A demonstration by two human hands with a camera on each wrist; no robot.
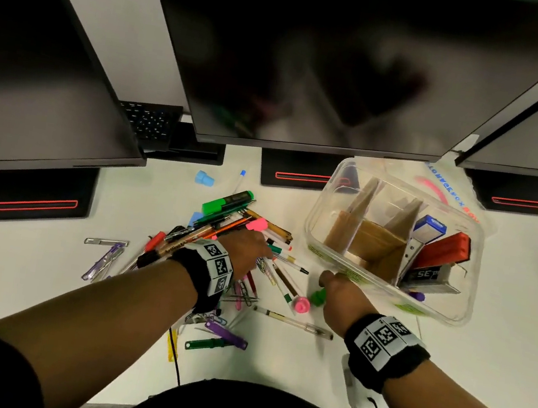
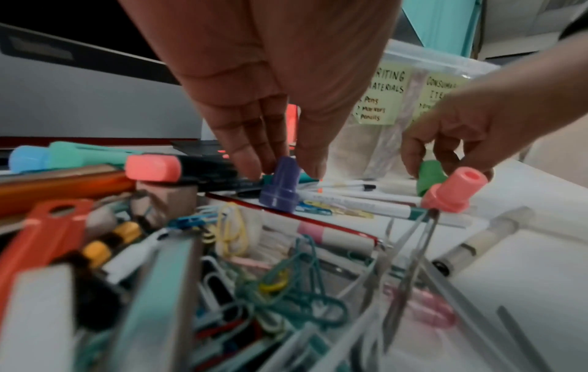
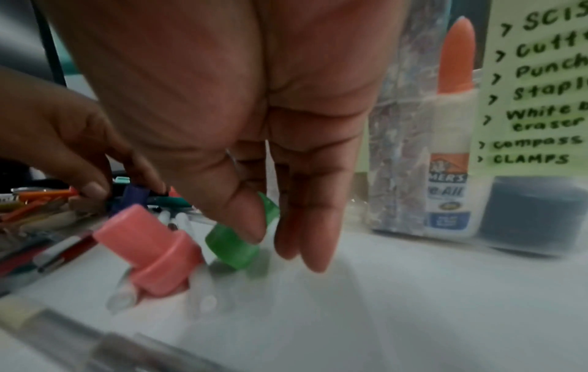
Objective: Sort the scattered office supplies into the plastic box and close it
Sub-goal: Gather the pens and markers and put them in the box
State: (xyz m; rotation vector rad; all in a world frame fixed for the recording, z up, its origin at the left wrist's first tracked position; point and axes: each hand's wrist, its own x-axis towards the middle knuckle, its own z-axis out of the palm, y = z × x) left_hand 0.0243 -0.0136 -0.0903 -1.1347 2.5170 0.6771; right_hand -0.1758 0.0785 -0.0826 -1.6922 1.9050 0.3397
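A heap of pens, markers and paper clips [image 1: 239, 234] lies on the white desk. My left hand [image 1: 253, 253] reaches into it; in the left wrist view its fingertips [image 2: 251, 166] and thumb pinch a small purple stamp [image 2: 280, 183]. My right hand [image 1: 327, 281] pinches a green stamp [image 3: 235, 241] between thumb and fingers, just in front of the clear plastic box [image 1: 309, 223]. A pink stamp [image 1: 301, 305] lies loose beside the green one [image 1: 318, 296]. The box stands open with cardboard dividers [image 1: 374, 232] and holds a red stapler [image 1: 444, 252] and small cartons.
Three dark monitors [image 1: 316, 55] on black stands overhang the back of the desk. A blue stamp [image 1: 205, 178] sits behind the heap. The box lid [image 1: 452, 195] lies behind the box. Purple and green clips [image 1: 225, 336] and a black cable [image 1: 175, 356] lie near the front edge.
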